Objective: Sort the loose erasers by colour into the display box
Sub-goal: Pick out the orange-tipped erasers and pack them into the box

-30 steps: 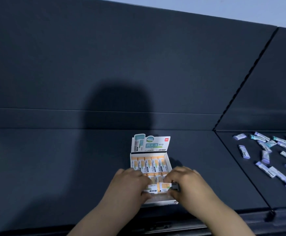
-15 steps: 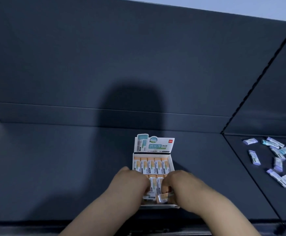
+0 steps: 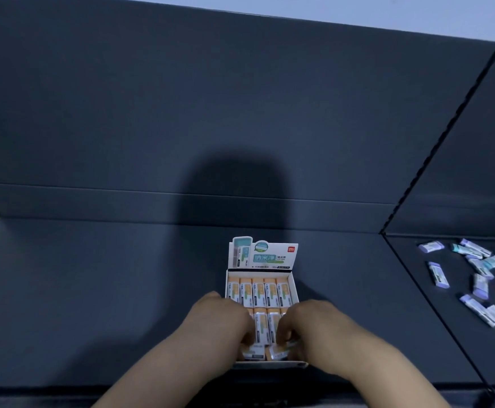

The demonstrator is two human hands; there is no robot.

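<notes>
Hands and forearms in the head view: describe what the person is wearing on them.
Nothing worn shows. The left hand and right hand are bare: no gloves, rings or watch. The left forearm and right forearm are uncovered to the frame's edge, no sleeve in view.

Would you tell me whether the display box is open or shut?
Open: the display box has its printed lid flap standing upright at the back, and rows of orange erasers show inside.

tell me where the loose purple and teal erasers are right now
The loose erasers lie scattered at the far right of the head view, on the dark panel past the diagonal seam, well right of the display box.
</notes>
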